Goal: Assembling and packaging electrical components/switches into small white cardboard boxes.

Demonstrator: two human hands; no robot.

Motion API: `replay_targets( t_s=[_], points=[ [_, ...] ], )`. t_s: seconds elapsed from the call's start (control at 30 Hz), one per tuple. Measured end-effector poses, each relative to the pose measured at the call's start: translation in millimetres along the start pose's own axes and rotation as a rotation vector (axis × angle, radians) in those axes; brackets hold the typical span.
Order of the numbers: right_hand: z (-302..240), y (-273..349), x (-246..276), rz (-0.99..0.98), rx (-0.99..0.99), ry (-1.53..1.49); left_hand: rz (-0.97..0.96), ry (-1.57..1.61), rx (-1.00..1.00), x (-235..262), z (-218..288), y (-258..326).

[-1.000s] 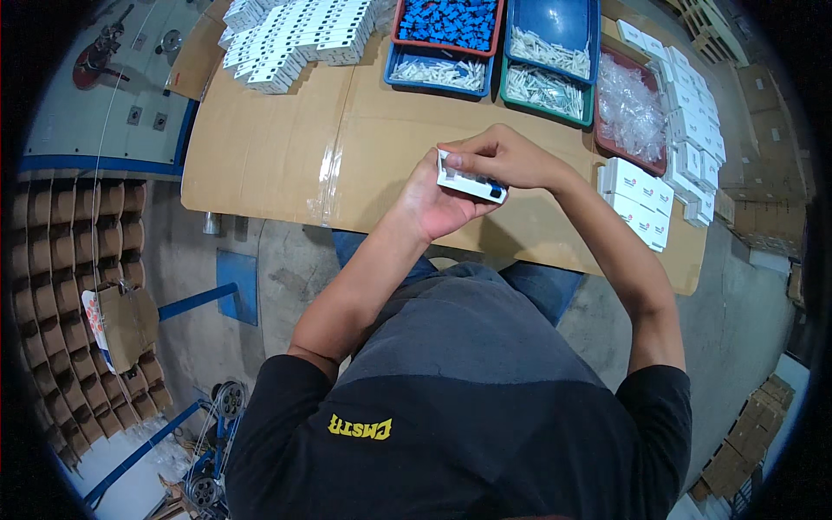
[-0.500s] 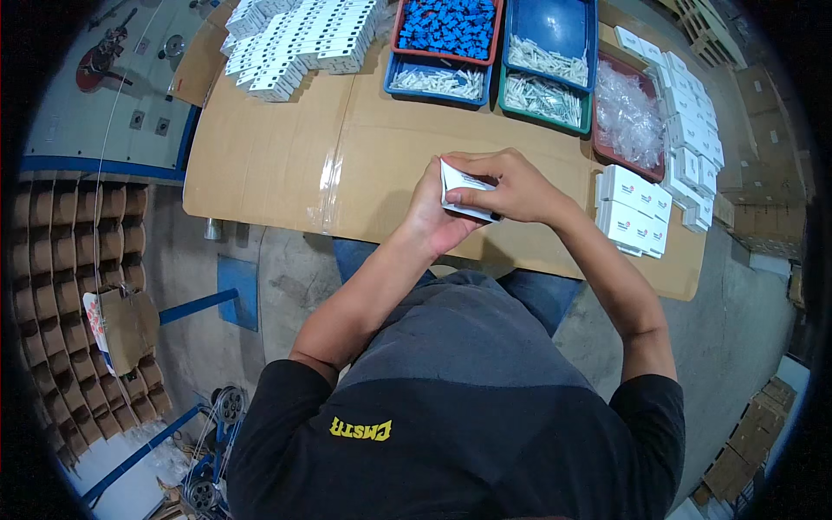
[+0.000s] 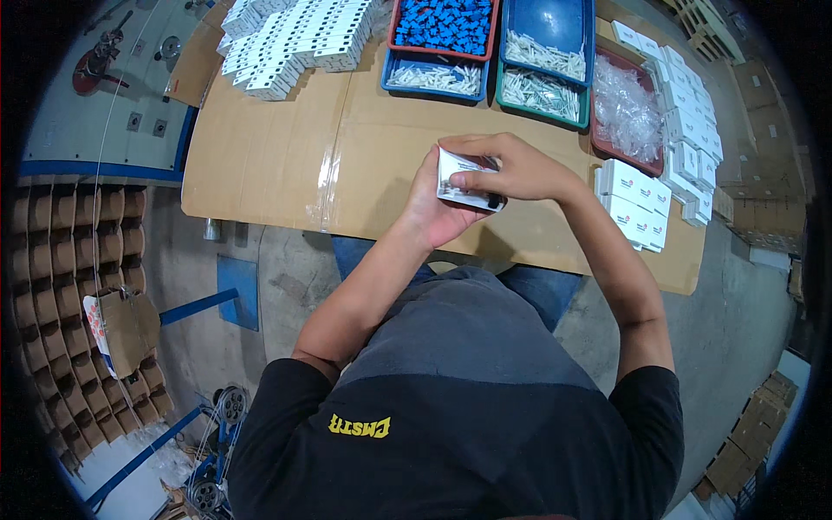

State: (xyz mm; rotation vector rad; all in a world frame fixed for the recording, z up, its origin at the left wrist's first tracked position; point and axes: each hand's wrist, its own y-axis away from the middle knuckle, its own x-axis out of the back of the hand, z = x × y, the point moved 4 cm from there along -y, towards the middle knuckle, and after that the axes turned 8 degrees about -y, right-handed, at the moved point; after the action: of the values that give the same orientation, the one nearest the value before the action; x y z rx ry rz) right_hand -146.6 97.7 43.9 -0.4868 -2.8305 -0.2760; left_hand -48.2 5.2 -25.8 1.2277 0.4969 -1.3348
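Note:
A small white printed box (image 3: pixel 452 163) is held between my two hands, above the front part of the cardboard-covered table. My left hand (image 3: pixel 428 201) is closed around its left side and underside, palm up. From the right, my right hand (image 3: pixel 523 171) grips it, with the thumb across its printed face and the fingers over the far edge. A dark strip shows along the box's near edge; I cannot make out whether that is an opening or the contents.
Stacked white boxes cover the table's far left (image 3: pixel 299 48). Trays at the back hold blue pieces (image 3: pixel 444 24), white plastic pieces (image 3: pixel 539 94) and clear plastic bags (image 3: pixel 626 111). More white boxes (image 3: pixel 635 201) stand at the right. A cardboard-divided rack (image 3: pixel 69 251) is on the left.
The box has tilted, so more of its printed face and a dark near edge show. My right hand has shifted slightly up and right over it.

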Motion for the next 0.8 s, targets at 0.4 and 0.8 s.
replay_targets(
  t_s=[0.4,0.8],
  points=[
    [16.8,1.6,6.0,0.284,-0.029,-0.109,0.006,-0.235,-0.283,-25.2,23.3,16.0],
    [-14.0,30.8,-13.2,0.304,-0.115,0.342,0.234,-0.472,-0.314,2.3,12.9,7.1]
  ],
)
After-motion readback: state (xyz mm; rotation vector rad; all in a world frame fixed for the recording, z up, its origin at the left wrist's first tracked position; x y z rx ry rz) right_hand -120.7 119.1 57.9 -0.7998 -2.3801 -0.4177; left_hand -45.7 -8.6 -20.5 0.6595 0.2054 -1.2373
